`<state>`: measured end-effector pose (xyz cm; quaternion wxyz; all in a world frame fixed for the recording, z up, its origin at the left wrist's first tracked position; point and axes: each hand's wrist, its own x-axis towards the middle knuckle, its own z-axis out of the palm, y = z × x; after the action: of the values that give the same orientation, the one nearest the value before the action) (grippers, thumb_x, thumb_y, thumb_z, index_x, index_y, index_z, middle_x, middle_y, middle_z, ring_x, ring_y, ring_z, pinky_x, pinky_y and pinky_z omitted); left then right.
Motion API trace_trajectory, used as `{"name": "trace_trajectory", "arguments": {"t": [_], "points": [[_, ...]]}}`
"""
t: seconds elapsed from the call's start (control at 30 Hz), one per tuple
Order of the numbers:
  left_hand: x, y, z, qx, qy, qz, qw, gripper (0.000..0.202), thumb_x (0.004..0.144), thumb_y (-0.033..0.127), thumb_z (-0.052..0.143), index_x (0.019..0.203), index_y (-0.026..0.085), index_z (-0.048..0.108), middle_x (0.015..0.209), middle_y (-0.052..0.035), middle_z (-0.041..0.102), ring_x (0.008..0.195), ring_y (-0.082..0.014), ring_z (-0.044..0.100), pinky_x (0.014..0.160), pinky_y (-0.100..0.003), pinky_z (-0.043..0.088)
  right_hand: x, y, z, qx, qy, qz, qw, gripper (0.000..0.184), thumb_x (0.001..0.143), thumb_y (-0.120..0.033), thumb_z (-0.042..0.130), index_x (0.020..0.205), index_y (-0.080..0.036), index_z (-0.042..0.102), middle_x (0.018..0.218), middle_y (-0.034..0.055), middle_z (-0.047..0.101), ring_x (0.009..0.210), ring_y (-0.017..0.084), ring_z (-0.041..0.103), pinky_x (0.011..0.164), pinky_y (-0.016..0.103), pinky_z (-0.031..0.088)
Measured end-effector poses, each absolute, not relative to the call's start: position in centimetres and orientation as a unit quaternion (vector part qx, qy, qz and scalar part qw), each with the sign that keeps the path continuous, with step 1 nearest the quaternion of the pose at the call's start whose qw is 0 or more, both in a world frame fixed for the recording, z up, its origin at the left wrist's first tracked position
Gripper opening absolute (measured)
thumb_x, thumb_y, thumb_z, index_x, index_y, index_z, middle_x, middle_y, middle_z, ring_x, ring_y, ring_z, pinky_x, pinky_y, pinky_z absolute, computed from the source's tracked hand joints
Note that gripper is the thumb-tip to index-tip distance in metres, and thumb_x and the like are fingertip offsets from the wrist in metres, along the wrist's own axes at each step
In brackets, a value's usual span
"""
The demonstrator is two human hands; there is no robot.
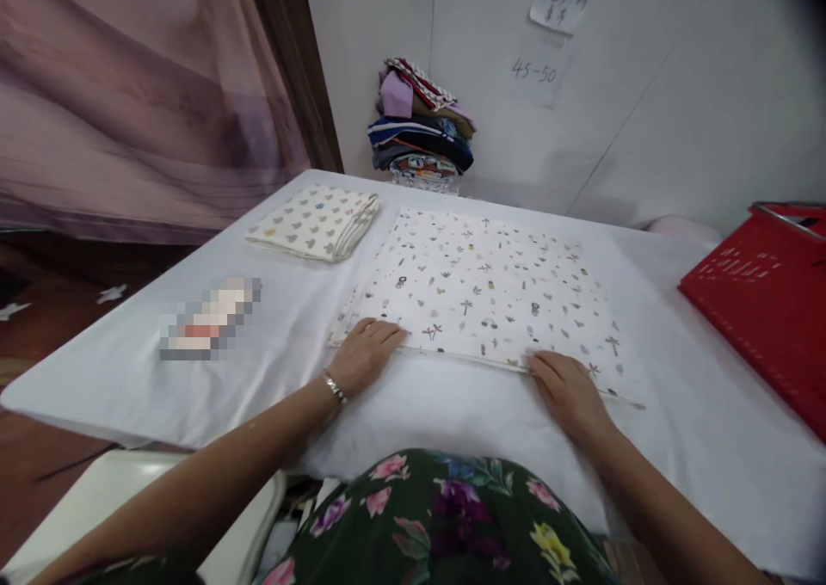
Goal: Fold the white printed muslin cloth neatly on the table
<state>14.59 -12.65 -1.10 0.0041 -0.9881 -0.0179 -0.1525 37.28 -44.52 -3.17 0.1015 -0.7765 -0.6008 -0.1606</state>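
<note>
A white cloth (pixel 483 284) printed with small palm trees and other little motifs lies flat and folded on the white-covered table before me. My left hand (pixel 365 353) rests on its near left part, fingers stretched out over the edge. On the near edge, right of the middle, lies my right hand (pixel 568 387); its fingers point left and touch the cloth. I cannot see whether any cloth is under its thumb. Beyond my left hand is a folded cream cloth (pixel 310 224) with grey-green prints.
A blurred-out flat object (pixel 210 318) lies on the table's left side. A red basket (pixel 767 301) stands at the right. Behind the table rises a pile of folded fabrics (pixel 422 129) against the wall. A pink curtain (pixel 148 86) hangs at the left.
</note>
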Motion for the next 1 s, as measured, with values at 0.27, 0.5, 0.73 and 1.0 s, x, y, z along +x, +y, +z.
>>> {"name": "trace_trajectory", "arguments": {"t": [0.27, 0.5, 0.73, 1.0], "points": [[20.1, -17.1, -2.3, -0.984, 0.071, -0.158, 0.030, 0.025, 0.090, 0.011, 0.037, 0.107, 0.017, 0.055, 0.098, -0.0066, 0.061, 0.091, -0.0180, 0.052, 0.081, -0.034, 0.037, 35.7, -39.9, -2.7, -0.760, -0.621, -0.165, 0.097, 0.025, 0.086, -0.010, 0.044, 0.106, -0.015, 0.059, 0.103, 0.0121, 0.061, 0.093, 0.024, 0.052, 0.077, 0.037, 0.040], [21.9, -18.9, -2.2, -0.989, 0.060, -0.134, 0.008, 0.020, 0.091, 0.017, 0.039, 0.098, 0.017, 0.057, 0.094, -0.0055, 0.061, 0.090, -0.0187, 0.052, 0.079, -0.033, 0.036, 35.8, -40.2, -3.7, -0.756, -0.619, -0.129, 0.168, 0.028, 0.087, -0.011, 0.042, 0.108, -0.016, 0.059, 0.104, 0.0120, 0.061, 0.096, 0.023, 0.053, 0.079, 0.037, 0.044], [22.0, -18.8, -2.2, -0.985, 0.053, -0.131, -0.094, 0.026, 0.089, 0.039, 0.045, 0.098, 0.019, 0.060, 0.098, -0.0052, 0.061, 0.092, -0.0186, 0.052, 0.078, -0.032, 0.039, 35.7, -39.9, -1.8, -0.784, -0.561, -0.011, 0.266, 0.023, 0.090, -0.024, 0.045, 0.104, -0.022, 0.062, 0.104, 0.0069, 0.061, 0.096, 0.020, 0.055, 0.084, 0.035, 0.045], [23.7, -19.6, -2.4, -0.981, 0.033, -0.141, -0.130, 0.025, 0.090, 0.033, 0.045, 0.087, 0.020, 0.066, 0.088, -0.0040, 0.061, 0.087, -0.0163, 0.053, 0.078, -0.030, 0.042, 36.2, -38.8, -1.9, -0.791, -0.567, -0.020, 0.227, 0.020, 0.091, -0.025, 0.047, 0.091, -0.021, 0.066, 0.092, 0.0049, 0.062, 0.086, 0.017, 0.055, 0.078, 0.031, 0.044]]}}
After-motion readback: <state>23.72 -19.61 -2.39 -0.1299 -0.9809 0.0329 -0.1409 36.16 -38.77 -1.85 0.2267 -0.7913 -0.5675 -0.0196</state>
